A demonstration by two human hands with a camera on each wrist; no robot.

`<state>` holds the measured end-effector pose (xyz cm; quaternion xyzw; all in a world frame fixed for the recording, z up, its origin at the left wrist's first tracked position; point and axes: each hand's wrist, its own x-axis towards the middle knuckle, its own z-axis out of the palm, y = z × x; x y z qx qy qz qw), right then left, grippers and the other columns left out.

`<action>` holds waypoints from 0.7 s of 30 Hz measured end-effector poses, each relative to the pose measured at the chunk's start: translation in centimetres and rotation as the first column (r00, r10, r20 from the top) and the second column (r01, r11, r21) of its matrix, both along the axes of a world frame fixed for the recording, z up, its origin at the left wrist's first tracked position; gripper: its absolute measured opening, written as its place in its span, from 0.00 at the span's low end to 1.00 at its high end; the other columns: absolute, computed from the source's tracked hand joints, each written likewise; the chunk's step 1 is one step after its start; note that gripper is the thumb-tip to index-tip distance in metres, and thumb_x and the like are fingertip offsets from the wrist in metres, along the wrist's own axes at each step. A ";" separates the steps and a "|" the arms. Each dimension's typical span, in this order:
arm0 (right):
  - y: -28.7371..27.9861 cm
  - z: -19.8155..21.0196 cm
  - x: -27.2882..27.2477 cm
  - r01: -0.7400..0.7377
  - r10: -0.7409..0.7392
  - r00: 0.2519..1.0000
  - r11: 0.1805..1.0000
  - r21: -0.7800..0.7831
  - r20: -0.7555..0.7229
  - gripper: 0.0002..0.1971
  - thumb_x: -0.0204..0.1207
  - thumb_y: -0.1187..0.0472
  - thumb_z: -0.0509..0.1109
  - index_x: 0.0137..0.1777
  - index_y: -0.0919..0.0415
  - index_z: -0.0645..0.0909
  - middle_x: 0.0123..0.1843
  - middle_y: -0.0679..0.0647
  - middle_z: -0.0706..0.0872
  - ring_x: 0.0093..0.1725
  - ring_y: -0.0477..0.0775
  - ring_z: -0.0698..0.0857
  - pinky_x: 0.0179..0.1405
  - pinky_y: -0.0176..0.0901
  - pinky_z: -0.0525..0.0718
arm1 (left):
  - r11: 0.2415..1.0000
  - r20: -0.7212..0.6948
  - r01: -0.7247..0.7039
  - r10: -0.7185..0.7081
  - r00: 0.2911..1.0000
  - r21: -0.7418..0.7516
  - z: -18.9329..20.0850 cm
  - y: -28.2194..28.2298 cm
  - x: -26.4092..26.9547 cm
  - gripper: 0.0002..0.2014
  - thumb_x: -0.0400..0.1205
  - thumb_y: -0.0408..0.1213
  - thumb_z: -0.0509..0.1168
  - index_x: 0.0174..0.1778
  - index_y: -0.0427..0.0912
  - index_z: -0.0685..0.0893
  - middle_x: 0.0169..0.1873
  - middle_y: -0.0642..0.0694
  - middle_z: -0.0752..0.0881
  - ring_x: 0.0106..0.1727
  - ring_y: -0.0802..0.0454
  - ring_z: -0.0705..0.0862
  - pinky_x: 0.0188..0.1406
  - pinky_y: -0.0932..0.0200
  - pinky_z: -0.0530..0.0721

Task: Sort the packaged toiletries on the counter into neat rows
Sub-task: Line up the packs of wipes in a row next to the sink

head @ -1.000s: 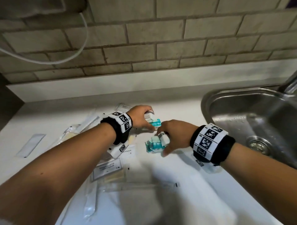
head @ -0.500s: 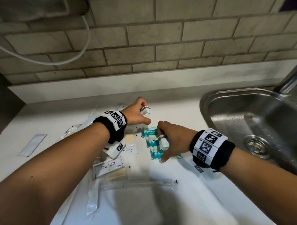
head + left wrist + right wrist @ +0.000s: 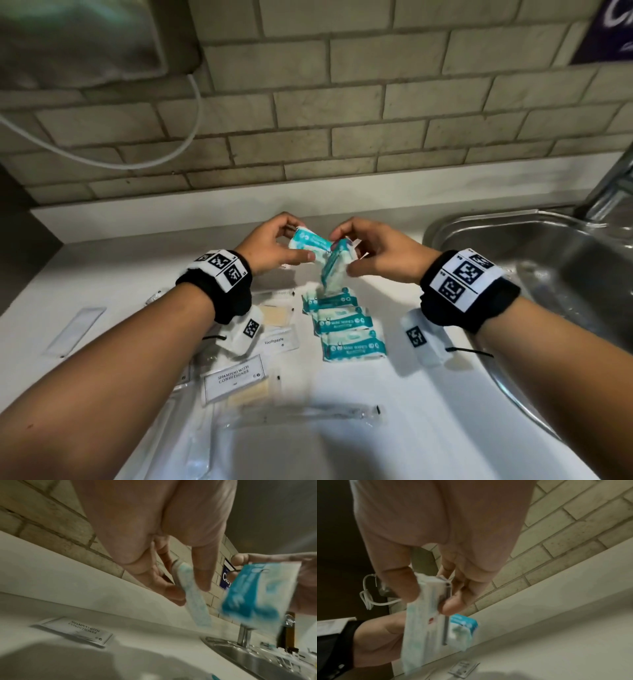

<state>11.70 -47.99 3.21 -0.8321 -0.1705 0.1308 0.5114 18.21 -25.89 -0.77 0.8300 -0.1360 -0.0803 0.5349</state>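
Both of my hands are raised above the white desk (image 3: 428,428), close to the tiled back wall. My left hand (image 3: 270,250) pinches a teal-and-white wipes pack (image 3: 310,241) between thumb and curled fingers (image 3: 204,566). My right hand (image 3: 380,255) pinches a second wipes pack (image 3: 337,265), which hangs tilted, its lower end pointing down at the desk. The two packs sit just beside each other in the air; I cannot tell whether they touch.

Directly below them, three more mini wipes packs (image 3: 342,322) lie flat on the desk in a short column, each one just beside the next, running toward me.

To the left of that column lie flat clear sachets: one labelled toothpaste (image 3: 277,342), one labelled shampoo with conditioner (image 3: 234,378), and a few others partly hidden under my left forearm. A long clear-wrapped item (image 3: 308,413) lies crosswise nearer to me, and another narrow clear packet (image 3: 77,330) lies well apart at the far left.

A steel sink (image 3: 548,274) is set into the desk on the right.
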 end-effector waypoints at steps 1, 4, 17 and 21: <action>0.0 0.0 0.1 0.013 -0.013 1.000 1.000 0.007 0.015 0.21 0.62 0.68 0.74 0.52 0.47 0.79 0.55 0.57 0.85 0.43 0.54 0.80 0.49 0.50 0.83 | 1.000 0.000 -0.005 0.005 1.000 -0.010 0.0 0.3 -0.1 0.22 0.67 0.26 0.81 0.48 0.48 0.79 0.52 0.45 0.84 0.57 0.50 0.84 0.52 0.53 0.88; 0.0 -0.3 0.0 0.022 -0.020 0.999 0.999 -0.039 0.051 0.20 0.64 0.73 0.73 0.47 0.48 0.77 0.59 0.63 0.86 0.47 0.55 0.84 0.52 0.57 0.87 | 0.998 -0.063 -0.027 0.024 0.998 -0.054 -0.4 0.8 -0.4 0.24 0.65 0.23 0.81 0.46 0.47 0.77 0.52 0.43 0.84 0.58 0.42 0.86 0.55 0.48 0.88; -1.4 -1.8 -1.3 -0.004 0.003 1.000 0.995 -0.103 -0.006 0.27 0.62 0.75 0.81 0.51 0.50 0.72 0.54 0.55 0.83 0.41 0.49 0.79 0.36 0.36 0.82 | 0.999 -0.093 -0.030 0.026 0.995 -0.039 -1.4 0.0 -0.3 0.22 0.70 0.17 0.75 0.48 0.46 0.76 0.49 0.47 0.83 0.49 0.50 0.86 0.47 0.56 0.89; -1.3 -1.7 -1.4 0.066 -0.063 0.995 0.997 0.033 -0.079 0.20 0.67 0.72 0.79 0.55 0.56 0.78 0.46 0.52 0.84 0.44 0.48 0.81 0.46 0.37 0.81 | 0.998 -0.133 -0.052 0.045 0.990 -0.047 -1.6 -0.6 0.2 0.21 0.71 0.18 0.74 0.47 0.47 0.76 0.53 0.42 0.83 0.51 0.48 0.87 0.42 0.58 0.90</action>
